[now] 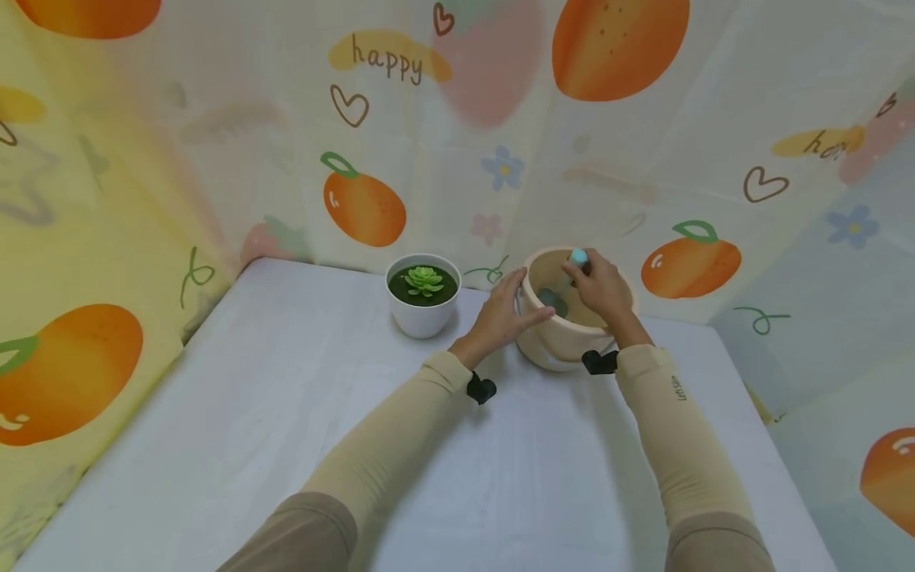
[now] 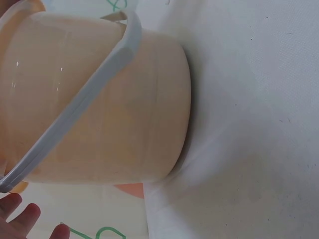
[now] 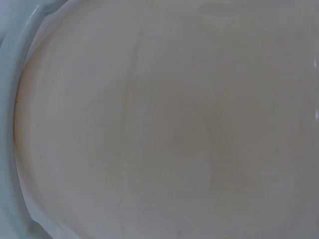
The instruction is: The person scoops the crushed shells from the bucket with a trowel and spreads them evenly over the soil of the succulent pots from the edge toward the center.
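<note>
Two hands, one bucket, one blue-ended tool and one potted plant are shown. The peach bucket (image 1: 561, 342) is set upright at the back of the white table (image 1: 529, 492), right of centre. The left hand (image 1: 500, 318) is laid, fingers spread, against the bucket's left side and front rim. The blue-ended tool (image 1: 578, 257) is gripped by the right hand (image 1: 604, 290) within the bucket's mouth; its shaft is partly covered by the fingers. One grey rounded piece (image 1: 553, 301) is seen inside; whether it is joined to the tool cannot be told. One pale handle (image 2: 75, 107) is hung across the bucket's front. The potted plant (image 1: 424, 282), a green rosette in a white pot, is placed left of the bucket, apart from it. Six oranges are printed, whole or in part, on the backdrop (image 1: 429, 206). The bucket's floor is hidden by its front wall; the right wrist view is nearly filled by its side.
</note>
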Demonstrator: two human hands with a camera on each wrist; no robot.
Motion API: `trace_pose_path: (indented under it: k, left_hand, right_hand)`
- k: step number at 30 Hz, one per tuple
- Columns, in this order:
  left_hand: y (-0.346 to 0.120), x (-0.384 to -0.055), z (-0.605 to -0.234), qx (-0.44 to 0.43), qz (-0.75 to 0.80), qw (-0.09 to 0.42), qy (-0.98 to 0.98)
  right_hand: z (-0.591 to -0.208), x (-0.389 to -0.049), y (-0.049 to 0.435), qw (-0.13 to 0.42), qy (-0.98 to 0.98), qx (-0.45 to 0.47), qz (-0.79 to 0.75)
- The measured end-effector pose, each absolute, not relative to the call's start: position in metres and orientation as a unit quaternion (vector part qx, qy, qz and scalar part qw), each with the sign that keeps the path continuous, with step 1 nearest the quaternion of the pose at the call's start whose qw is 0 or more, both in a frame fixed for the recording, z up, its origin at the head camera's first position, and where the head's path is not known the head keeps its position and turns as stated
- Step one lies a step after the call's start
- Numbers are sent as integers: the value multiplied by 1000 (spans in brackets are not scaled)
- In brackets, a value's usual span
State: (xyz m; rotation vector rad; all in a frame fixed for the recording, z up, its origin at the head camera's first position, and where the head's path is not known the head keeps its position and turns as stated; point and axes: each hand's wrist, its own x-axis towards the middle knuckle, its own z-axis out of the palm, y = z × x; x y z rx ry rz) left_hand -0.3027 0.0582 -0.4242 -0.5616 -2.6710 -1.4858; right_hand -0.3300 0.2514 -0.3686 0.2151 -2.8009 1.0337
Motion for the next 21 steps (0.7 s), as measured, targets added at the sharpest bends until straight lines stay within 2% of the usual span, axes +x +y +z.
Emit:
trace_pose_path:
  k: [10,21]
  left_hand:
    - [59,-303,-428,-185,-474,29,-860]
    - [58,-304,-426,-186,-472,35,-861]
  right_hand:
    - [-375,-333,255,34,-884,80,459]
    - [-372,-334,257,-8,-879,63,472]
